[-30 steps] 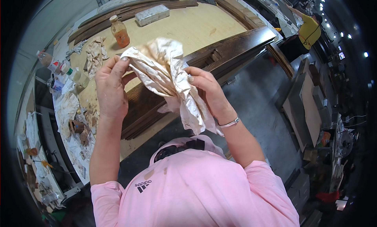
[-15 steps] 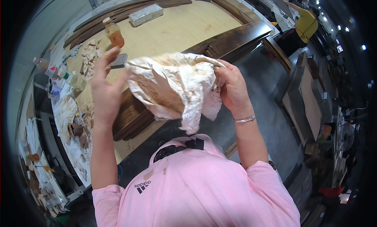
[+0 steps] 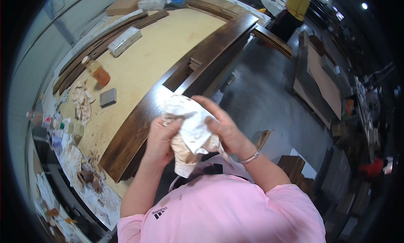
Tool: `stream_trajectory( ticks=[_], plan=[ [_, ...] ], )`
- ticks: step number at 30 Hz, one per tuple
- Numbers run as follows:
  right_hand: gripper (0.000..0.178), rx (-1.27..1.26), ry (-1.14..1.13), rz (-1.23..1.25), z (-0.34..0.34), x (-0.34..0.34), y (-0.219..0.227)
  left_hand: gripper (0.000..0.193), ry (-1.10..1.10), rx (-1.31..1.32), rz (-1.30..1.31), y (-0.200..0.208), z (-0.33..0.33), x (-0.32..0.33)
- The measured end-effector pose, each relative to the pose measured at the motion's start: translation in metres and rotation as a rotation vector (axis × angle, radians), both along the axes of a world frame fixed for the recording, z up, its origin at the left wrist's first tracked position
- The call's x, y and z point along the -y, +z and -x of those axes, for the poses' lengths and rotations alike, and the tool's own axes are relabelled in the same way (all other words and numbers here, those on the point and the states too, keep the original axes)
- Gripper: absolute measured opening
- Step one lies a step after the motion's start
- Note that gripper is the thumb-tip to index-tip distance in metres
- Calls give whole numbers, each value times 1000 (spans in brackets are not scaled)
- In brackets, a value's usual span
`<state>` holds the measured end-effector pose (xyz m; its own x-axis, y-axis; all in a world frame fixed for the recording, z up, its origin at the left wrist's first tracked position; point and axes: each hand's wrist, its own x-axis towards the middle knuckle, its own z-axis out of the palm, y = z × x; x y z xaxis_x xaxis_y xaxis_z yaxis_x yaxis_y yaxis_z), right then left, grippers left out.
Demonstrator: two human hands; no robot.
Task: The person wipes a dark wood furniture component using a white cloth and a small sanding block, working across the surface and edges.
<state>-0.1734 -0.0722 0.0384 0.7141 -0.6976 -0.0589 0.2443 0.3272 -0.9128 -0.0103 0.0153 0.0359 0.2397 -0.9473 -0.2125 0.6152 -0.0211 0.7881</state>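
Between my two hands is a crumpled white rag (image 3: 191, 125) with tan stains, bunched up in front of my chest. My left hand (image 3: 162, 138) grips its left side, thumb on top. On the other side my right hand (image 3: 223, 127) holds it, fingers curled around the cloth and a metal bracelet on the wrist. The rag's lower end hangs loose. Just beyond it lies a long dark brown wooden board (image 3: 147, 106) with a glossy finish and a rectangular opening, on top of other boards along the table's near edge.
On the pale table (image 3: 153, 43) stand a bottle of orange liquid (image 3: 97, 72), a grey block (image 3: 108, 98), a wrapped block (image 3: 124, 41) and a stained cloth (image 3: 82, 101). Plastic bottles (image 3: 46, 120) sit at the left edge. A person in yellow (image 3: 297, 5) stands far right.
The rag was spread wide, with my left hand open and apart from it. Now both hands have come together lower down, and the rag is bunched between them. My view has shifted.
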Motion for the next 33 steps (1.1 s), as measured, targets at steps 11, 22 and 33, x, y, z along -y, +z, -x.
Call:
stream_trajectory(
  ticks=[11, 22, 33],
  plan=[
    [45, -208, -580, 1176, -27, 161, 0, 48, 204, 1833, -60, 15, -40, 77],
    [39, -364, -417, 1600, 17, 345, -64, 54, 88, 1765, -575, 2, -42, 98],
    [26, -218, -427, 1615, 36, 394, -74, 52, 105, 1765, -661, 1, -39, 94]
  ],
)
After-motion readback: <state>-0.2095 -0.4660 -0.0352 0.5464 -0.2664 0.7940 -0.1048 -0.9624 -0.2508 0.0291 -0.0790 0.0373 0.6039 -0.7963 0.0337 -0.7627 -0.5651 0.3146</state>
